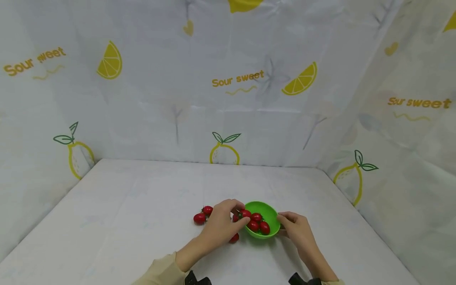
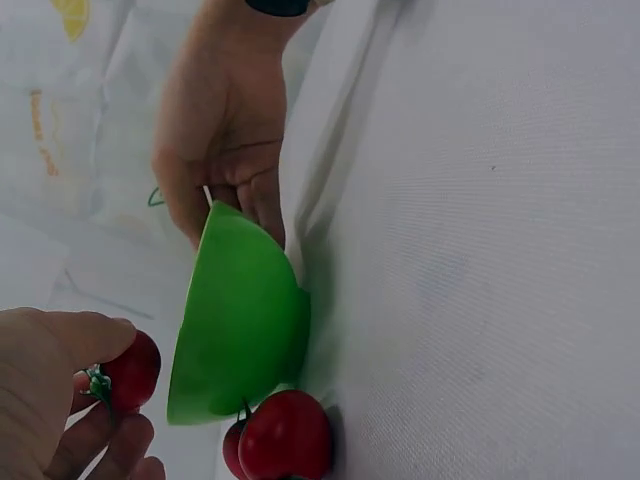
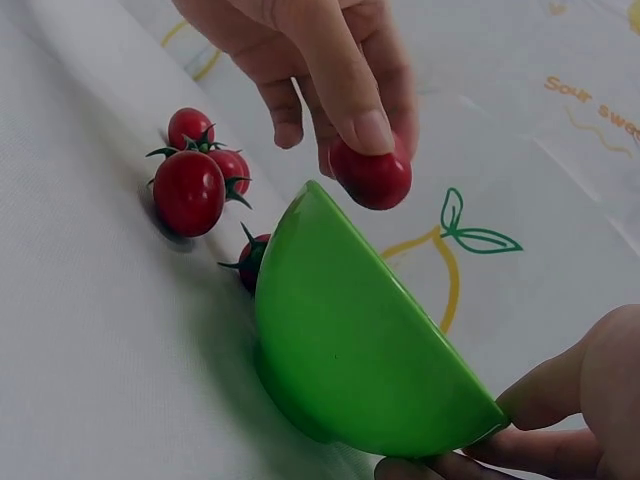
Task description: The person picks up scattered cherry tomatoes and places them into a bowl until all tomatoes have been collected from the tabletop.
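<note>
My left hand pinches a red cherry tomato between thumb and fingers, at the left rim of a green bowl. In the left wrist view the green stem of this tomato shows, and it is held above the rim. My right hand grips the right side of the bowl, thumb at the rim and fingers beneath. Inside the bowl lie several cherry tomatoes. The bowl stands upright on the white table.
Left of the bowl, loose cherry tomatoes lie on the white tabletop, partly behind my left hand. Another tomato sits close by the bowl's near left side. A lemon-printed cloth hangs around the table's back and sides.
</note>
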The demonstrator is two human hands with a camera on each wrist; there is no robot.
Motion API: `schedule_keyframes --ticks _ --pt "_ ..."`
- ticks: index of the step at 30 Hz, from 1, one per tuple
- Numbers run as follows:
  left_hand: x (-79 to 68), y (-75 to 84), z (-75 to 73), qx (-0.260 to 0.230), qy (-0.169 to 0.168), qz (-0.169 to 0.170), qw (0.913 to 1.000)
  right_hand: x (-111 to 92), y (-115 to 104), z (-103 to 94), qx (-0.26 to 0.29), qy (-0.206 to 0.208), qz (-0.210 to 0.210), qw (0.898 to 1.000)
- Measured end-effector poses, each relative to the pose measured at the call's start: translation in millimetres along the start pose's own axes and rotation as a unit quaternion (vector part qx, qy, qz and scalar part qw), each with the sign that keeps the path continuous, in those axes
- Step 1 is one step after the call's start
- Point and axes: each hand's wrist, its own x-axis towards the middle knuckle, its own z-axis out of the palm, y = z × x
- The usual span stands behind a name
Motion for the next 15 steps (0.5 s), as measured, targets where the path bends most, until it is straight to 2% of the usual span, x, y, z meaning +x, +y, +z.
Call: schedule_keyframes --ticks 7,15 --pt "9.6 0.1 4.9 0.027 -0.009 -0.009 0.9996 -1 -1 0.9 0.011 0.0 -0.008 1.0" --pt "13.9 -3.2 9.8 0.021 -0.018 -0.004 0.9996 -2 -1 -0.1 0.015 0.002 -0.011 1.0"
